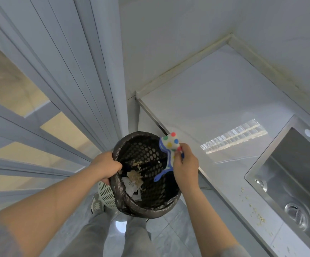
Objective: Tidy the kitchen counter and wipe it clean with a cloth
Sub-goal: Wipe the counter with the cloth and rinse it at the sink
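Observation:
My left hand (106, 166) grips the near-left rim of a white perforated waste bin (106, 194) lined with a black bag (150, 208), held up beside the counter edge. Crumbs and a crumpled wrapper (134, 184) lie inside the bin. My right hand (184, 165) holds a white cloth with coloured dots and a blue border (170, 145) over the bin's right rim. The cloth hangs partly down into the bin. The pale counter (215, 101) stretches to the right, with scattered crumbs (258, 217) along its front edge near the sink.
A steel sink (289, 173) is sunk into the counter at the right. A sliding door frame (72, 71) stands to the left. Below are a grey tiled floor (178, 229), my legs and a shoe (96, 204).

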Available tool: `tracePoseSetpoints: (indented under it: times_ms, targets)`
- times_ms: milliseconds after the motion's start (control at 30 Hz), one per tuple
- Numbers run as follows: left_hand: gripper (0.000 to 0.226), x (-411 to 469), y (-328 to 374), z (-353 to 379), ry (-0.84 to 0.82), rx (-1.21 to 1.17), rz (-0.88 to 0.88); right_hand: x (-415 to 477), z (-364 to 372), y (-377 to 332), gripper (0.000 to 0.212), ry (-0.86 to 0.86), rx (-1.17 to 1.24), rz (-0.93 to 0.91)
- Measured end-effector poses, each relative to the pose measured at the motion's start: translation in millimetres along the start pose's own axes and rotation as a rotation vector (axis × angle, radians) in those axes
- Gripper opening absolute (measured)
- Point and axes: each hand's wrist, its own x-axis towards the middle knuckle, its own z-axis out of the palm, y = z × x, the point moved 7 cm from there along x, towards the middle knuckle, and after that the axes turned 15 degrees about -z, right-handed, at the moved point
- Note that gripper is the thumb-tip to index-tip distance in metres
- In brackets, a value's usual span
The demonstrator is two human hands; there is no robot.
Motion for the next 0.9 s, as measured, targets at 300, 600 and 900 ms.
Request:
tracePoseSetpoints:
  times_ms: [300,600,900]
  targets:
    - [0.021,6,-1,0,0.001,0.005,0.001,-32,-10,21,0.020,-0.026,-0.113,0.015]
    - [0.019,3,-2,2,0.009,0.012,0.012,8,-57,24,0.026,0.338,-0.071,0.109]
    - [0.020,5,-4,4,0.052,0.021,0.018,2,43,-5,0.022,-0.346,-0.021,-0.079]
